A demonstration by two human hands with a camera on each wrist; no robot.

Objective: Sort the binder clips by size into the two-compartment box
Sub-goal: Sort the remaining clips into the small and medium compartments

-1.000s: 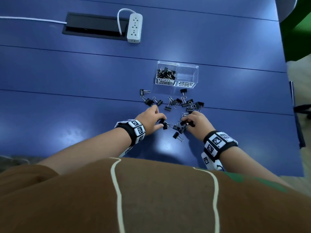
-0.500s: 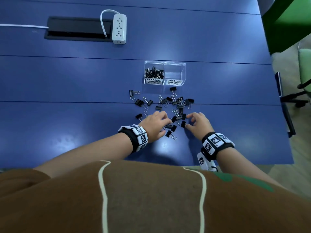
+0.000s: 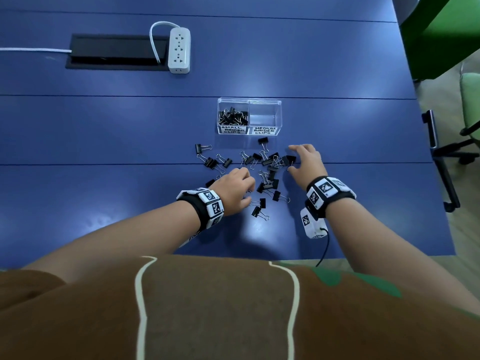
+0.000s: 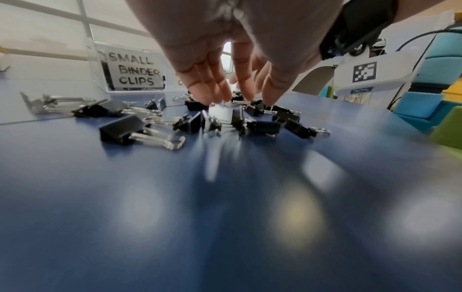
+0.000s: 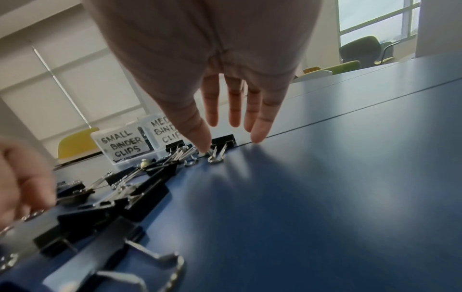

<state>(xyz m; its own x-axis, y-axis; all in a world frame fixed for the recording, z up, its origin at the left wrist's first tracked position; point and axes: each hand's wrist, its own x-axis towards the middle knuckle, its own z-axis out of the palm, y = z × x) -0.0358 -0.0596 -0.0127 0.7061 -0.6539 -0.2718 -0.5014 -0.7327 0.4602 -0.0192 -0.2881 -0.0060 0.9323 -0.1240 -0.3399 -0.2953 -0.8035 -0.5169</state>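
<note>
A clear two-compartment box [image 3: 249, 101] stands on the blue table. Its left half, labelled SMALL BINDER CLIPS [image 4: 135, 71], holds a heap of small black clips [image 3: 232, 116]. The right half, labelled MEDIUM [image 3: 265, 118], holds nothing. Several loose black binder clips [image 3: 270, 175] lie scattered in front of the box. My left hand [image 3: 249, 189] hovers over the near part of the pile, its fairly straight fingertips [image 4: 225, 98] touching clips. My right hand [image 3: 298, 159] is spread at the pile's right end, and its thumb tip touches the wire handle of one clip [image 5: 223, 142].
A white power strip [image 3: 179, 50] lies beside a black cable slot [image 3: 117, 51] at the back left. The table's right edge runs close to my right arm, with a black chair armrest [image 3: 439, 157] and a green chair [image 3: 470, 100] beyond it.
My right hand has moved forward and right, from the near clips to the pile's far right end, with its fingers spread. My left hand stays over the near clips.
</note>
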